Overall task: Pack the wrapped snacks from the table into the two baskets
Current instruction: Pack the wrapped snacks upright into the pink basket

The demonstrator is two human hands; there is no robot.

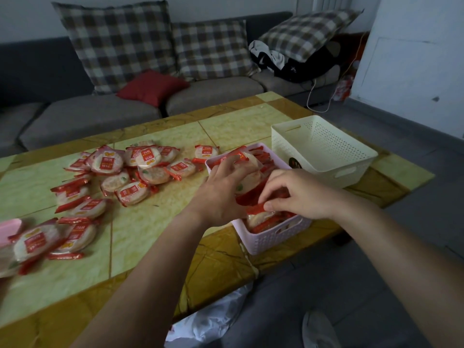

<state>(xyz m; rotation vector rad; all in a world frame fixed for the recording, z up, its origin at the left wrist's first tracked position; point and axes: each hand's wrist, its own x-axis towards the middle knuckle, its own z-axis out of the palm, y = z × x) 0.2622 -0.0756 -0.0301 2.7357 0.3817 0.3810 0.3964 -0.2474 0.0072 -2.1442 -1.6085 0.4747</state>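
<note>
Both hands at the pink basket, packing wrapped snacks.

The left hand (pixel 221 190) curls its fingers round a small stack of snacks (pixel 248 172), held just above the pink basket (pixel 272 238). The right hand (pixel 297 194), fingers bent, pinches the red edge of a packed snack (pixel 257 209) at the basket's near end. The basket stands on the table (pixel 155 222) near its right edge and holds many red-and-white packets. The white basket (pixel 326 159) stands just beside it, on the far right. Loose snacks (pixel 110 169) lie scattered across the table's left half, well apart from both baskets. A grey sofa (pixel 82 114) with checked cushions stands behind.
</note>
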